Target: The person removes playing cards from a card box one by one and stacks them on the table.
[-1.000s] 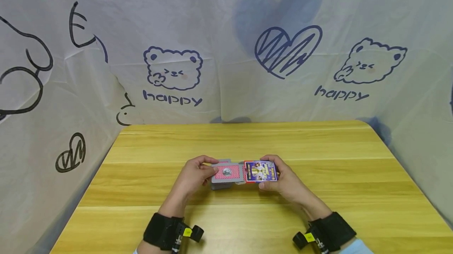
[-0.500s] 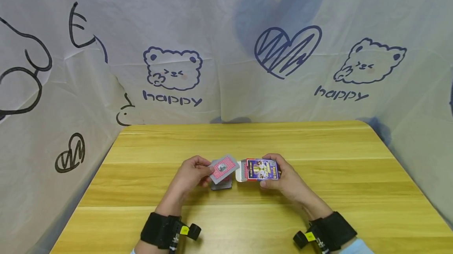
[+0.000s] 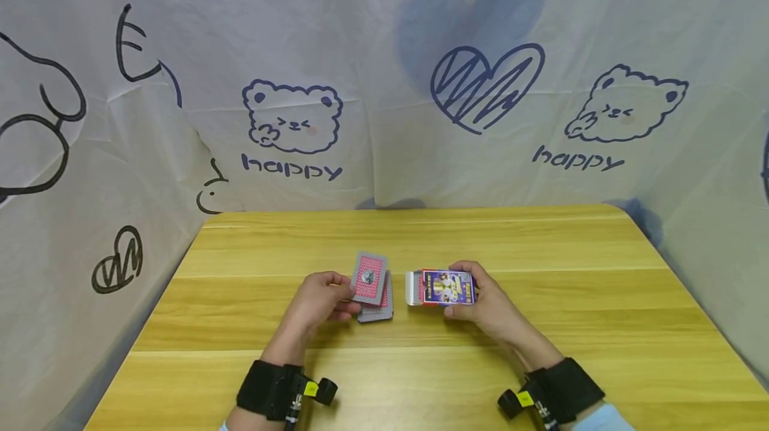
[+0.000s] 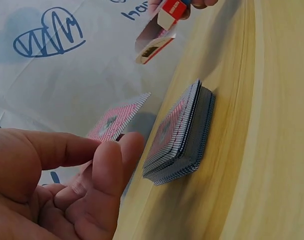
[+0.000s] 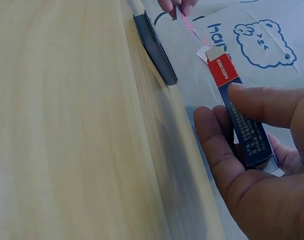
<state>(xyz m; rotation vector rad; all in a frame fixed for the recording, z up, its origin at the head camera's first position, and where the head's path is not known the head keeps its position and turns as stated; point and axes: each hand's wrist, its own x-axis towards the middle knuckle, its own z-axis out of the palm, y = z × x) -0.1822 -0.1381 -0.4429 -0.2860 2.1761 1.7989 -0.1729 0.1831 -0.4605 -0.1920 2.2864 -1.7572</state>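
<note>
My left hand (image 3: pixel 317 299) pinches a red-and-white patterned playing card (image 3: pixel 369 276) by its near end, between thumb and fingers. That card is held above a deck of playing cards (image 4: pixel 184 135) stacked on the table; in the left wrist view a gap shows between them. Whether more than one card is pinched, I cannot tell. To the right, my right hand (image 3: pixel 485 297) grips a blue and red card box (image 3: pixel 447 287) along its edges, off the table. The box's end faces left with its flap (image 4: pixel 157 50) folded out.
The wooden table (image 3: pixel 384 377) spreads around both hands. A white cloth (image 3: pixel 384 37) with drawn bears, hearts and "happy" hangs behind and at the sides. Black straps (image 3: pixel 270 391) with small cameras sit on both wrists.
My left hand has drawn the card leftward, away from the box's end, and turned it upright over the deck. The box in my right hand has barely moved.
</note>
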